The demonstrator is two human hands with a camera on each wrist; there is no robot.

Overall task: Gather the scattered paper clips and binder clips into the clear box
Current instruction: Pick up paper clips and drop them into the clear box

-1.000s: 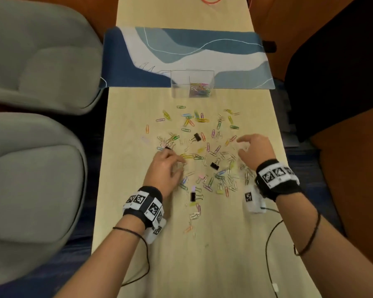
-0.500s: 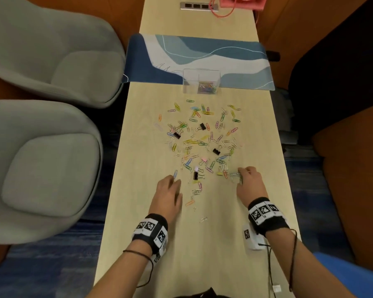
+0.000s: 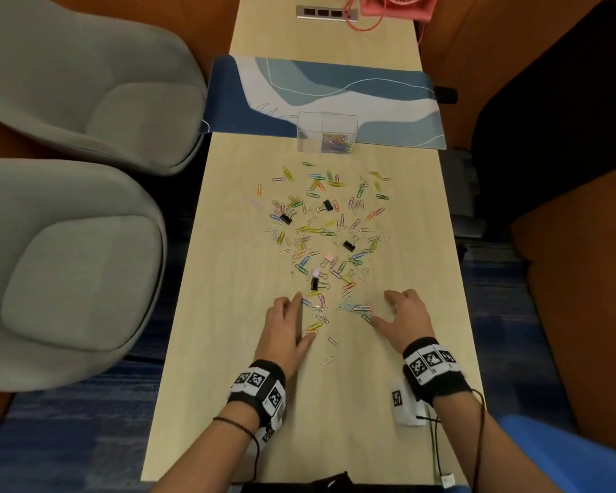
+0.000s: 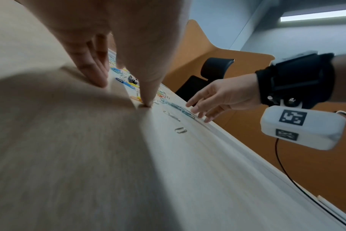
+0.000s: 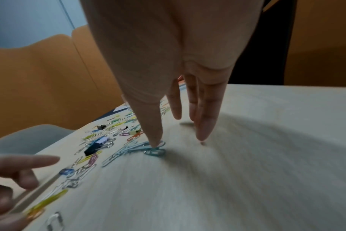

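Many coloured paper clips (image 3: 326, 229) and several black binder clips (image 3: 349, 244) lie scattered over the wooden table (image 3: 228, 314). The clear box (image 3: 327, 131) stands at the far end of the scatter, with a small heap of clips in its right part. My left hand (image 3: 288, 327) rests flat on the table at the near left of the scatter, fingers straight, touching a few clips (image 3: 317, 314). My right hand (image 3: 402, 314) lies opposite with spread fingers, its thumb (image 5: 154, 132) pressing a bunch of pale blue clips (image 5: 132, 150). Neither hand holds anything.
A blue-and-white mat (image 3: 320, 97) lies across the table behind the box. A pink fan (image 3: 395, 5) and a socket strip (image 3: 326, 12) sit at the far end. Two grey chairs (image 3: 68, 250) stand left of the table, a black chair (image 3: 548, 119) right.
Both hands have pulled back from the middle of the scatter to its near edge and flattened on the table, dragging clips toward me. The right hand has swept a bunch of blue clips inward.
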